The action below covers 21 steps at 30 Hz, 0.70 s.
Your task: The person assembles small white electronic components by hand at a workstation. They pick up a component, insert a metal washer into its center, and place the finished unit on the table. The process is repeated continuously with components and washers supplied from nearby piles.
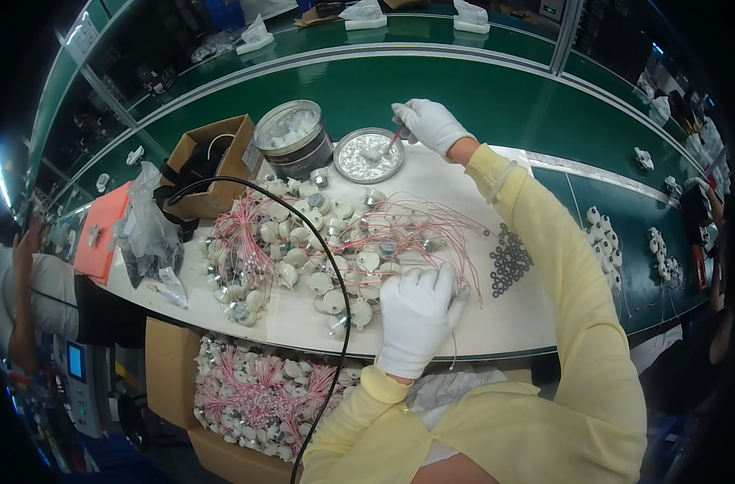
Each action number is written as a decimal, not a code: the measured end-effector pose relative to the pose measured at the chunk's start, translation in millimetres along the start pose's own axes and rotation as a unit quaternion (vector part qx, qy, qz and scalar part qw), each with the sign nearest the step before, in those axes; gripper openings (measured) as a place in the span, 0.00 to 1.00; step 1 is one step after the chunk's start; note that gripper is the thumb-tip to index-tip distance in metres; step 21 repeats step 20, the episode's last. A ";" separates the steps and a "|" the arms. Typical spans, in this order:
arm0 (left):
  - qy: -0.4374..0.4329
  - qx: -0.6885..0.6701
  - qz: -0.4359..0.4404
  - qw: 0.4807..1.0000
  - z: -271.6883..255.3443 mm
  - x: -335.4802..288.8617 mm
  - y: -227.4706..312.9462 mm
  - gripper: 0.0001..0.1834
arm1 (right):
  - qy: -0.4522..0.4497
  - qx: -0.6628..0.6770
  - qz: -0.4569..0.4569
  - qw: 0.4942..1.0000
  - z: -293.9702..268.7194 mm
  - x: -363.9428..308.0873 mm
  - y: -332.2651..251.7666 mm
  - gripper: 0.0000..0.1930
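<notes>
My right hand (433, 125), in a white glove, pinches a thin red stick (397, 135) that slants down into a round metal dish (401, 164) of white paste. The stick's lower end is coated in white, so its tip cannot be made out. Nearer to me, my gloved left hand (417, 315) is closed at the right front of a heap of small round white motors (369, 260) with pink-red wires. Its curled fingers hide whatever they hold. A loose wire (454, 347) hangs beside that hand.
Small dark rings (508, 260) lie right of the heap. Behind it stand a large metal tin (303, 157) and a cardboard box (242, 161). A black cable (341, 282) arches across the heap. Below the table's front edge, a carton (170, 371) holds more wired motors. People work at both sides.
</notes>
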<state>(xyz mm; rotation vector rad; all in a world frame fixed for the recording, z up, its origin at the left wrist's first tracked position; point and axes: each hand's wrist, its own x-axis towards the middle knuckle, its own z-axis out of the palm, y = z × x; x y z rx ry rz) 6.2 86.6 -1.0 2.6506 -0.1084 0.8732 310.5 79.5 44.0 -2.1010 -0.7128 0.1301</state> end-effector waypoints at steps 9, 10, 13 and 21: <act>-0.001 0.007 0.013 1.000 -0.2 -1.5 -2.5 0.15 | -0.052 0.183 0.054 0.980 -95.3 -59.8 -15.0 0.25; 0.002 0.006 0.017 1.000 -0.3 -0.7 -2.1 0.15 | -0.055 0.193 0.043 0.979 -110.9 -71.3 -15.4 0.24; -0.003 0.008 0.019 1.000 -4.1 3.8 1.2 0.14 | -0.066 0.264 0.014 0.962 -151.4 -102.8 1.0 0.23; -0.008 0.018 0.026 0.999 -2.0 3.6 2.2 0.15 | -0.027 0.233 0.022 0.972 -159.1 -115.9 1.4 0.23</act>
